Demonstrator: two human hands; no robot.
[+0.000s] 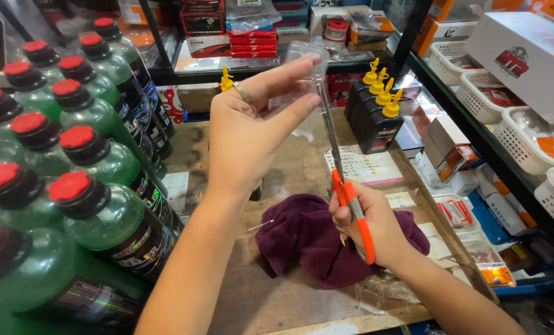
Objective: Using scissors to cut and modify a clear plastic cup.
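**Clear packet held up against scissor blades over the counter**

A small clear plastic packet (301, 74) was pinched between the thumb and the extended fingers of the left hand (252, 127), which was raised above the counter; a silver ring (242, 92) was worn on one finger. The right hand (370, 226) was closed around the orange handles of a pair of long-bladed scissors (342, 167), whose thin metal blades were pointed upward and brought to the right edge of the packet. Whether the blades were parted or pressed together could not be told.

Beneath both hands a crumpled dark purple cloth (301, 239) was spread on the worn wooden counter (277, 298), with the right wrist held just above it. Printed paper sheets (367, 166) were laid on the counter beyond the cloth.

To the left, rows of green translucent bottles with red caps (97, 205) were packed closely together, filling that side of the view. Behind the raised packet, black bottles with yellow nozzle caps (376, 115) were stood in a tight group. To the right, white plastic baskets (525, 142) were lined on a dark shelf beside a large white cardboard box (531, 62), and flat red boxes (252, 40) were stacked on the shelf at the back.
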